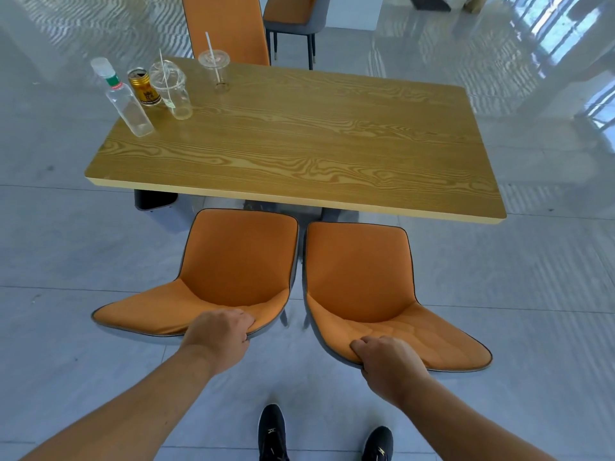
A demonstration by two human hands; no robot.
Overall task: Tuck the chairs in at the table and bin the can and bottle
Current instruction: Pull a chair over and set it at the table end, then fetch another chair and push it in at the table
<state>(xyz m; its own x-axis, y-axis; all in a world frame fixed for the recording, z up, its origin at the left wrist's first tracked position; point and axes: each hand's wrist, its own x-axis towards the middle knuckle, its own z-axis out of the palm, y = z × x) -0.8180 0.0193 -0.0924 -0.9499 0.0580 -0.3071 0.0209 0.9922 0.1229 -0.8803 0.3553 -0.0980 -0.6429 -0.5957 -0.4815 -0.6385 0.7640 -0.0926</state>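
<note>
Two orange chairs stand side by side at the near edge of the wooden table (299, 154), their seats outside it. My left hand (218, 334) grips the top of the left chair's (233, 261) backrest. My right hand (387, 361) grips the top of the right chair's (359, 271) backrest. A clear plastic bottle (121, 98) with a green label stands at the table's far left corner. Just right of it is a gold can (143, 87).
Two clear plastic cups with straws, one (171, 89) beside the can and one (216, 69) further back, stand on the table. A third orange chair (229, 28) is at the far side, and another chair (294, 18) behind it. The tiled floor is glossy. My two dark shoes are below.
</note>
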